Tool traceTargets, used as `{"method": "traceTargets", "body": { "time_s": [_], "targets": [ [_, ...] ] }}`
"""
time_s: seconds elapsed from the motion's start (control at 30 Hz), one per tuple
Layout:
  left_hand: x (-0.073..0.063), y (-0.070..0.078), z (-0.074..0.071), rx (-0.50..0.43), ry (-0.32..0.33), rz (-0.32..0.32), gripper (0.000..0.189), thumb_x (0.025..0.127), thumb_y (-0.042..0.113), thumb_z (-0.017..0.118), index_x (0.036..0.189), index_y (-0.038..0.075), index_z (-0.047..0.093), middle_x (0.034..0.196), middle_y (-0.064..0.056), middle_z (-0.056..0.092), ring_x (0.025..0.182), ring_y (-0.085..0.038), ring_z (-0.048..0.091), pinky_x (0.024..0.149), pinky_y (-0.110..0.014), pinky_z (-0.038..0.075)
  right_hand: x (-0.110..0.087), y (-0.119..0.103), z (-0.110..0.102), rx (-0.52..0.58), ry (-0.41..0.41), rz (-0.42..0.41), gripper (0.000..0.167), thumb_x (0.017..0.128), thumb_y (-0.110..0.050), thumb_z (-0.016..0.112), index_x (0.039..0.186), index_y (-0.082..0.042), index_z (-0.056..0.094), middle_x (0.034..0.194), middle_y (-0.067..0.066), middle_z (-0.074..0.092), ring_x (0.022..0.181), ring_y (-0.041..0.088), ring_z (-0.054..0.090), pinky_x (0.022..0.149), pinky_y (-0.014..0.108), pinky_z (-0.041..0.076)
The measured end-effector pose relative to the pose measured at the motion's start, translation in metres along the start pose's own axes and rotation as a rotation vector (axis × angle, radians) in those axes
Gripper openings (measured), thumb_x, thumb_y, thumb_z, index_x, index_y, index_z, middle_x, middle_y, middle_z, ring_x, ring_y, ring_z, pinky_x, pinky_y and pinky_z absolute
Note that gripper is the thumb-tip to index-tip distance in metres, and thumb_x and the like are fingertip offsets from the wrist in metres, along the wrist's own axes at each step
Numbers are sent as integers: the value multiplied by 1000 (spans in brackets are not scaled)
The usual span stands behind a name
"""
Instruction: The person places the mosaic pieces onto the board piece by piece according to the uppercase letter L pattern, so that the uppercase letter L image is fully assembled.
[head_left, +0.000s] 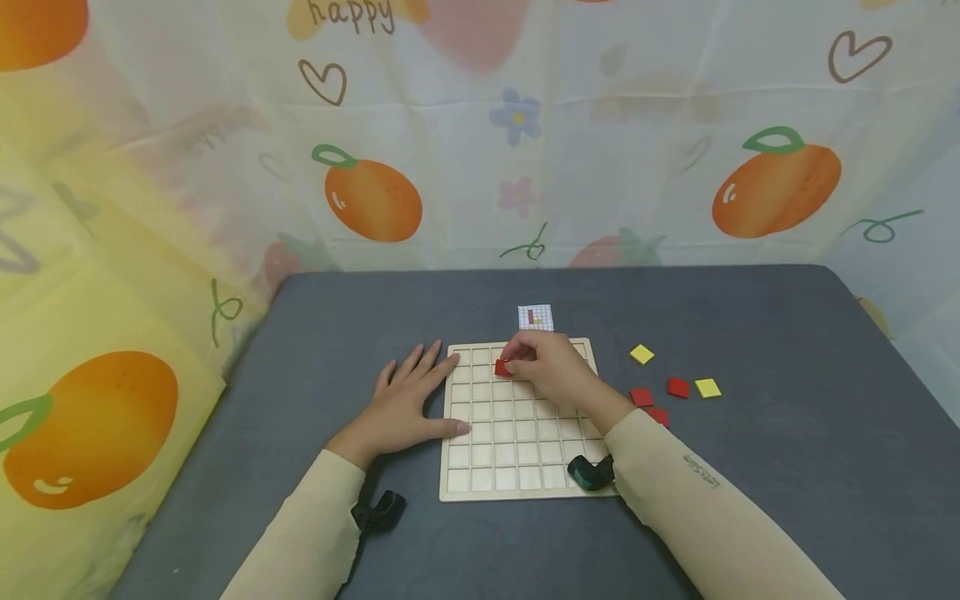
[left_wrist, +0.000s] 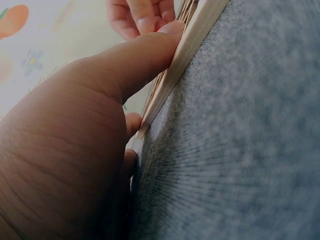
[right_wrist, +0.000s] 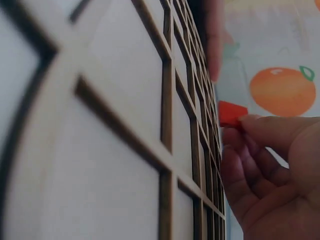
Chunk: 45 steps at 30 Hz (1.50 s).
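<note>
A pale wooden grid board [head_left: 483, 479] with square cells lies on the table. Over its upper part, my right hand [head_left: 551, 367] pinches a red square tile [head_left: 502, 368] between thumb and fingers. The right wrist view shows the red tile [right_wrist: 233, 114] tilted at the fingertips, close to the board's surface; whether it touches is unclear. My left hand [head_left: 408, 404] lies spread at the board's left edge, thumb and a fingertip resting on the rim. In the left wrist view, the thumb [left_wrist: 145, 57] presses on the board's edge [left_wrist: 172, 75].
Right of the board lie yellow tiles [head_left: 642, 354] and several red tiles [head_left: 678, 387], some partly behind the right forearm. A small printed grid card [head_left: 536, 317] with coloured squares sits beyond the board. The grey table [head_left: 787, 350] meets a fruit-patterned cloth [head_left: 465, 150] at the back.
</note>
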<state>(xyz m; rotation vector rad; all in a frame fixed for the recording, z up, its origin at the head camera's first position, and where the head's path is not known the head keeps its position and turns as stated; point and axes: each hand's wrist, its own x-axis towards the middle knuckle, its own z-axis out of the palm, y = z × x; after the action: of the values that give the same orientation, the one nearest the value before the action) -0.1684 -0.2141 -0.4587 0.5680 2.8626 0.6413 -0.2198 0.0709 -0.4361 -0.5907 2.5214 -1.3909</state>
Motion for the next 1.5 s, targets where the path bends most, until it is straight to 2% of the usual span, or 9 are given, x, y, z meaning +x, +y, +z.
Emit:
{"method": "traceTargets", "body": {
  "time_s": [0.13, 0.3, 0.5, 0.7, 0.93, 1.13, 1.3, 1.4, 1.5],
  "targets": [
    [-1, 1, -1, 3, -2, -1, 111, 88, 81, 71, 175, 26, 30, 181, -6, 10, 166, -34, 2, 124, -70, -2, 2, 0, 3, -58, -11, 7, 5, 104, -9, 76, 106, -14, 78, 98, -5, 72, 94, 18, 65, 90, 41, 54],
    [-1, 1, -2, -1, -3, 3, 110, 88, 81, 71, 175, 26, 30, 181, -5, 10, 166, -34, 2, 124, -69, -2, 2, 0, 4, -81, -19, 6, 8, 105, -9, 74, 108, -15, 79, 101, -4, 73, 96, 18, 67, 92, 43, 54],
    [-1, 0, -1, -5, 2, 6, 110, 88, 81, 71, 175, 27, 30, 181, -5, 11, 166, -33, 2, 124, -69, -3, 3, 1, 4, -106, -48, -17, 10, 104, -7, 76, 112, -9, 82, 111, 2, 68, 98, 18, 66, 91, 41, 54],
    [-1, 1, -2, -1, 0, 4, 110, 88, 82, 70, 175, 27, 30, 181, -4, 10, 166, -33, 2, 124, -69, -2, 2, 1, 4, -114, -78, -23, 14, 103, -10, 77, 115, -6, 83, 110, 3, 64, 94, 20, 61, 87, 41, 52],
    [-1, 1, -3, -1, -3, 2, 110, 89, 81, 71, 175, 26, 30, 181, -5, 10, 166, -33, 2, 124, -70, -2, -1, 1, 2, -119, -102, -22, 21, 105, -17, 76, 121, -7, 83, 117, 3, 65, 103, 21, 62, 93, 43, 51],
    [-1, 2, -3, -1, -7, -6, 110, 88, 80, 71, 175, 26, 30, 181, -5, 11, 166, -34, 2, 124, -69, -2, -5, 1, -3, -75, -108, -22, 35, 110, -27, 68, 138, -7, 75, 121, 3, 69, 107, 21, 64, 97, 46, 52],
    [-1, 1, -2, -3, -7, -3, 110, 89, 81, 71, 175, 27, 30, 181, -5, 11, 166, -33, 1, 124, -70, -2, -10, -4, -11, -3, -90, -30, 43, 113, -36, 63, 144, -7, 70, 128, 3, 71, 107, 22, 67, 93, 47, 55],
    [-1, 1, -2, -6, -9, -3, 110, 88, 81, 71, 175, 27, 30, 181, -5, 10, 166, -33, 1, 124, -69, -3, -14, -5, -17, 61, -90, -42, 48, 115, -40, 59, 148, -5, 66, 132, 9, 70, 109, 27, 69, 92, 49, 57],
    [-1, 1, -2, -7, -8, -2, 110, 88, 81, 71, 175, 26, 30, 181, -5, 10, 166, -33, 1, 124, -69, -3, -20, -6, -26, 141, -86, -51, 52, 116, -41, 57, 151, -4, 62, 137, 17, 68, 115, 35, 70, 96, 54, 57]
  ]
}}
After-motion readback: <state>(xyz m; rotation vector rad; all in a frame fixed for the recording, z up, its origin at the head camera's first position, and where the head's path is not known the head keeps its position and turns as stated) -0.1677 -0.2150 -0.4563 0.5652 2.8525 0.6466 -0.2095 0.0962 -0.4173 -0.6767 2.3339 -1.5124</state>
